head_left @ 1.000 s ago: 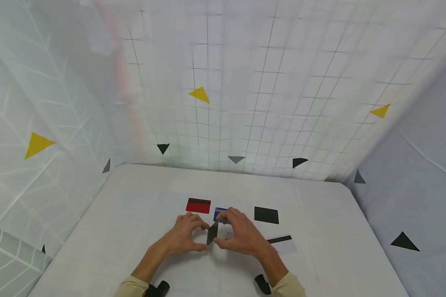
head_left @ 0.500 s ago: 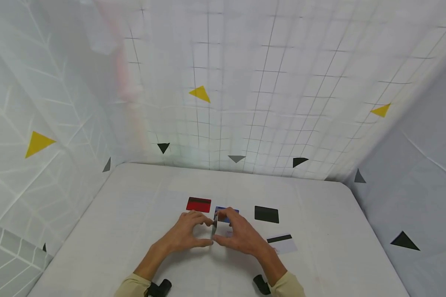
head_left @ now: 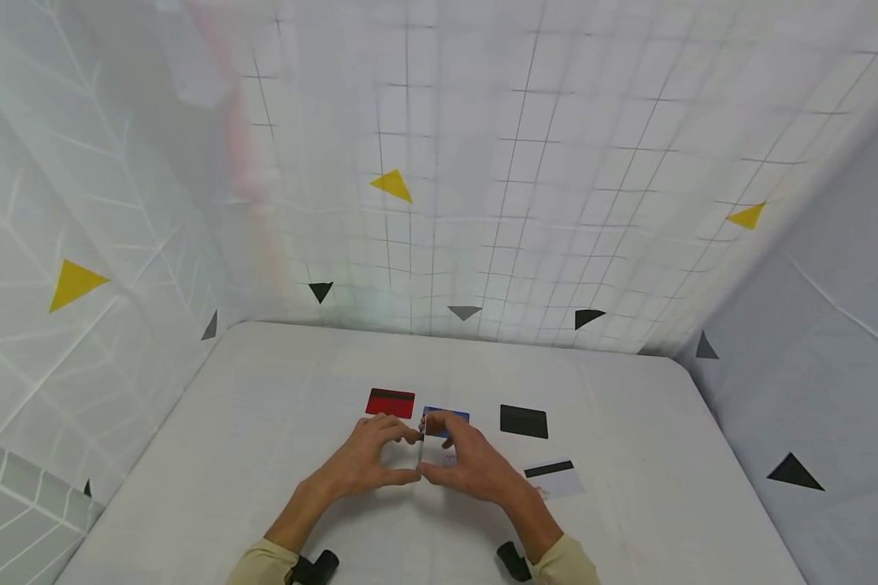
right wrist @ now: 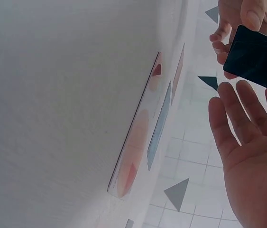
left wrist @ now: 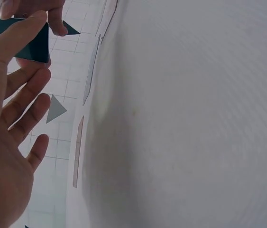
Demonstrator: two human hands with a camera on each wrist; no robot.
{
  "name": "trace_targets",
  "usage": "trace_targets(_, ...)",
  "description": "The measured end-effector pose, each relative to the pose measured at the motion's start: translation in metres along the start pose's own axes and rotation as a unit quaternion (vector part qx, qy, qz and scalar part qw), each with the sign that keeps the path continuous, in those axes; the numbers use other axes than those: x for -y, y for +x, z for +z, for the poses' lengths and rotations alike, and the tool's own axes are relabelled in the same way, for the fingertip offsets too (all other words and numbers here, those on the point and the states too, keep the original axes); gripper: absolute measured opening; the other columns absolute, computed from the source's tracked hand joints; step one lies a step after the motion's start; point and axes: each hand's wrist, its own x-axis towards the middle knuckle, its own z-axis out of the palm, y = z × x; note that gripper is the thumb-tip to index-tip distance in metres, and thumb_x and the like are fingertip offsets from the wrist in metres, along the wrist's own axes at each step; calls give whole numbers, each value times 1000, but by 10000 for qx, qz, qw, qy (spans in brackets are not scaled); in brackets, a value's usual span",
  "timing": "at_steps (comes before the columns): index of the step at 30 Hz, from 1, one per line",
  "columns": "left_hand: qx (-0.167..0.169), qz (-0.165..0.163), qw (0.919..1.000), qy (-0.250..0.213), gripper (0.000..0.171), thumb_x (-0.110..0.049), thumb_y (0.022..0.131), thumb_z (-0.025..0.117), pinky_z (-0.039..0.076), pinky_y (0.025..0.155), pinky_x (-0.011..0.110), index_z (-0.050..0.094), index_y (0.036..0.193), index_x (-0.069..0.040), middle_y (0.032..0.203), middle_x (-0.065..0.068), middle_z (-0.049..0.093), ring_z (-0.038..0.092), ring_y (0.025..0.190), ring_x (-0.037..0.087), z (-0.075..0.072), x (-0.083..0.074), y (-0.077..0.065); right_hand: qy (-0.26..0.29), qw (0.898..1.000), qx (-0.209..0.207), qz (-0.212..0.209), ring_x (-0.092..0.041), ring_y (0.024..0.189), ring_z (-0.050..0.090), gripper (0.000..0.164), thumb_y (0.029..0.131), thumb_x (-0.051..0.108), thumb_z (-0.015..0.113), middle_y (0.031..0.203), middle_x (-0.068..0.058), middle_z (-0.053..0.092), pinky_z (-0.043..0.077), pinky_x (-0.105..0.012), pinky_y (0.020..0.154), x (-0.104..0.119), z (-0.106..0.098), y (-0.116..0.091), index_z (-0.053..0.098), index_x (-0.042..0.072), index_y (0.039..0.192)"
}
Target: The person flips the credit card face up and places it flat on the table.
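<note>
In the head view a thin card (head_left: 421,452) stands almost edge-on between both hands. My left hand (head_left: 369,460) pinches it from the left, thumb below and fingers above. My right hand (head_left: 471,461) pinches it from the right in the same manner. In the left wrist view the card (left wrist: 38,47) shows a dark teal face, with the left thumb laid across it. The right wrist view also shows the card (right wrist: 254,59) dark, tilted, with a second hand's fingertips at its upper edge. Behind the right hand lies a blue card (head_left: 459,416), partly hidden.
On the white table (head_left: 278,406) lie a red card (head_left: 391,408) with a black stripe, a black card (head_left: 523,422) and a white card (head_left: 562,484) with a dark stripe. Pale printing shows inside the right hand's curve. A gridded white sheet (head_left: 468,227) hangs behind.
The card has turned from showing its dark face to nearly edge-on in the head view. Both hands have shifted slightly; the left moved a little right. The cards on the table stay put.
</note>
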Motion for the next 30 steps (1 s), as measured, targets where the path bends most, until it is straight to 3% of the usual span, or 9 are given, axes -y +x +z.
trace_targets(8, -162, 141, 9995, -210, 57, -59, 83, 75, 38, 100, 49, 68, 125, -23, 115, -15, 63, 52, 112, 5, 0, -1, -1, 228, 9996, 31, -182, -22, 127, 56, 63, 91, 38, 74, 135, 5, 57, 48, -43, 105, -1, -1, -1, 40, 22, 142)
trace_targets(15, -362, 249, 9987, -242, 59, -61, 83, 74, 40, 99, 48, 65, 131, -28, 117, -14, 63, 53, 112, 7, 0, 2, 1, 322, 9994, -14, -144, -19, 127, 57, 69, 89, 40, 75, 135, 2, 57, 47, -45, 106, -1, -2, -2, 40, 17, 143)
trace_targets(24, -512, 319, 9960, -655, 57, -55, 83, 77, 50, 99, 41, 60, 132, -34, 126, -19, 59, 56, 118, 5, -2, 2, 3, 188, 9993, -137, -287, -9, 120, 56, 66, 88, 35, 77, 127, 11, 56, 47, -39, 106, -3, -5, -2, 40, 31, 142)
trace_targets(30, -749, 574, 9935, -634, 56, -47, 82, 82, 51, 98, 40, 60, 131, -32, 125, -18, 60, 58, 117, 6, -2, 3, 4, -19, 9973, -244, -688, -10, 119, 57, 61, 89, 34, 77, 126, 11, 54, 49, -37, 104, -4, -6, -1, 44, 31, 140)
